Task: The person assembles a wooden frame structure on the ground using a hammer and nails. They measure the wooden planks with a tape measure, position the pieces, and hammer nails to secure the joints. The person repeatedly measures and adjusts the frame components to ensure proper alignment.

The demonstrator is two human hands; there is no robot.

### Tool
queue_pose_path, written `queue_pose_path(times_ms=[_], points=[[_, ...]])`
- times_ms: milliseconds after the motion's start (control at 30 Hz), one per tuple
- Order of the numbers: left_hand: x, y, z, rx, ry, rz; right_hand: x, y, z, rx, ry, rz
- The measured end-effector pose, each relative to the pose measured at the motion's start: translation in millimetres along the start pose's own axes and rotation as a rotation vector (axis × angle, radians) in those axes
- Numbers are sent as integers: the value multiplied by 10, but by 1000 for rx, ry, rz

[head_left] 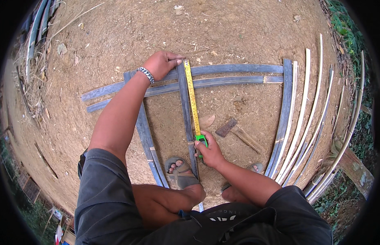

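Observation:
A dark grey bamboo strip [185,100] runs lengthwise in front of me, its far end over two crosswise bamboo strips [239,68]. My left hand [160,65], with a braided bracelet at the wrist, pinches that far end between thumb and fingers. Alongside the strip's right side stretches the yellow blade [191,92] of a tape measure, its tip close to my left fingertips. Closed around the tape measure's green case [201,143] is my right hand [210,152], low down by the same strip. The underside of the case is hidden in the palm.
A hatchet [241,134] with a wooden handle lies right of the tape on bare soil. More dark strips [144,126] stand left, and several pale bamboo strips [301,110] fan out right. My sandaled foot [181,171] is beside the middle strip. A plank [355,169] sits far right.

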State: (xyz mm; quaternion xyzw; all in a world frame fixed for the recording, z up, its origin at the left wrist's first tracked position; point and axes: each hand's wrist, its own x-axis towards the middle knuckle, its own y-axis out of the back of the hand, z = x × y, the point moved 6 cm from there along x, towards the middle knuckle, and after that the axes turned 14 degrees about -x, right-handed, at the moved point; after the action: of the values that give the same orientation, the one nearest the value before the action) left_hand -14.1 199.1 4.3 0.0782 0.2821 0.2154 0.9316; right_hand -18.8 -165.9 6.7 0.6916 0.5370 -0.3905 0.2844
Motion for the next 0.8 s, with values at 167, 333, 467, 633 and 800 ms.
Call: queue_pose_path(times_ms=[167, 333, 467, 633, 800], points=[[16, 5, 32, 35, 46, -11, -9, 0, -27, 44, 53, 75], [22, 15, 26, 39, 39, -3, -11, 4, -20, 4, 68, 88], [46, 22, -21, 28, 23, -5, -13, -3, -39, 9, 75, 87], [61, 22, -14, 46, 16, -10, -4, -5, -10, 31, 73, 78], [63, 23, -53, 34, 1, -34, -12, -1, -17, 46, 48, 67]])
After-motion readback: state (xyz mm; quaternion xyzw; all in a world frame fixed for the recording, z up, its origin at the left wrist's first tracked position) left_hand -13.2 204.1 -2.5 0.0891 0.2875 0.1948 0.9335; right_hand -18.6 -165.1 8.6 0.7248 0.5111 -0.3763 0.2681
